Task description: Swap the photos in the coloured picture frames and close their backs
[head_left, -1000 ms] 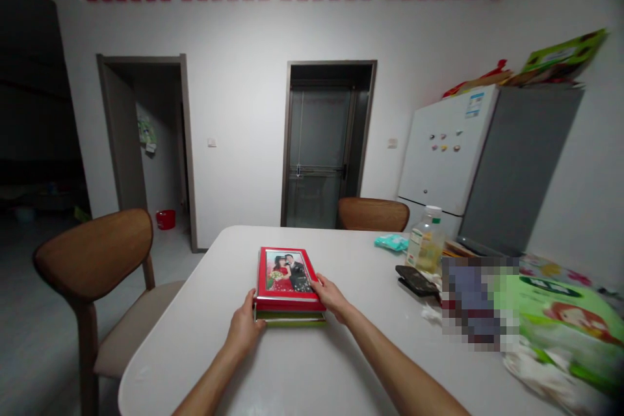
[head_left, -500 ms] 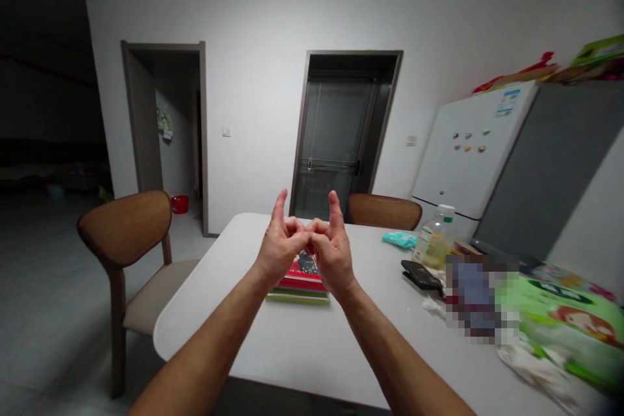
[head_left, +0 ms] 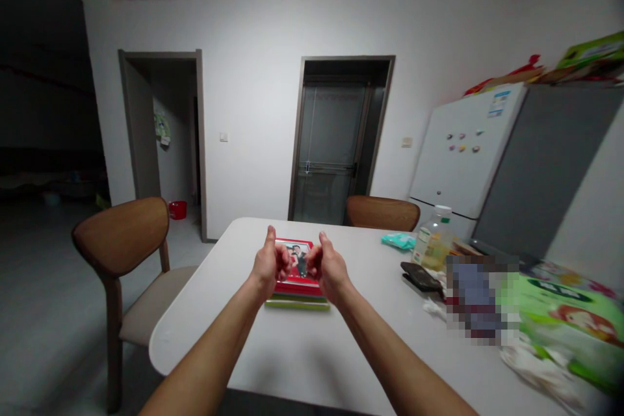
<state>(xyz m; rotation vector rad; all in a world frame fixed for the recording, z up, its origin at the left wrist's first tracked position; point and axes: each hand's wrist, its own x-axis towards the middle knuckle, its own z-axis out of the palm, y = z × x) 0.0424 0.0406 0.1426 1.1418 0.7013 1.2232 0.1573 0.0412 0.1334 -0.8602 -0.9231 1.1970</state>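
My left hand (head_left: 267,264) hovers over the white table (head_left: 287,351), fingers curled in and one digit, which looks like the thumb, pointing up. Mirroring it, my right hand (head_left: 330,265) has its fingers curled and a digit raised as well. Nothing shows in either hand, and a gap separates them. Behind and between them lies a red picture frame (head_left: 298,288) with a photo of people in it, partly hidden by my hands. Under that frame is a flat item with a green edge (head_left: 297,304).
On the table's right are a clear bottle (head_left: 433,240) with yellowish liquid, a teal packet (head_left: 398,242), a black wallet-like item (head_left: 420,276), crumpled tissue and a green tissue pack (head_left: 568,305). Chairs (head_left: 121,237) stand left and behind. A fridge (head_left: 463,149) stands back right.
My hands have moved apart and slightly lower; before, their fingertips met in the middle with one finger of each raised. The photo in the red frame now shows between them. The view has shifted slightly.
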